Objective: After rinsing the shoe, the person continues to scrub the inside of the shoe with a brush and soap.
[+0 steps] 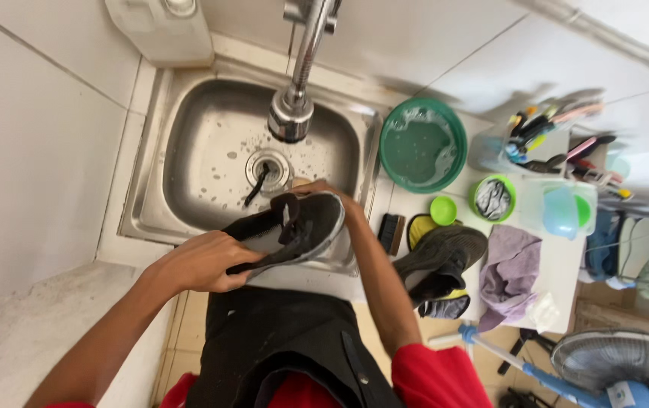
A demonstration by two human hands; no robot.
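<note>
The left hand (203,263) has its fingers (237,281) curled closed around the heel end of a dark shoe (294,230), just below the middle of the frame. The right hand (323,189) grips the toe end from behind; only its knuckles show, so how tightly those fingers close cannot be told. The shoe hangs over the front rim of a steel sink (188,143), sole side toward the right, its pale inside facing up.

Above it, at centre top, a chrome tap (292,113) points down at the drain (267,168), where a dark strip lies. Right of the sink, a green basin (423,145) holds soapy water. Below it on the white tabletop (559,264) sit a small black brush (391,233), a lime cup (443,210), a second dark shoe (442,261) overhanging the front edge, and a purple cloth (509,272). Further right stand a green bowl (493,199), clear tubs and a holder of brushes (547,136).

The basin of the sink is open and wet. White tile walls enclose the upper frame; a fan (619,363) stands at lower right.
</note>
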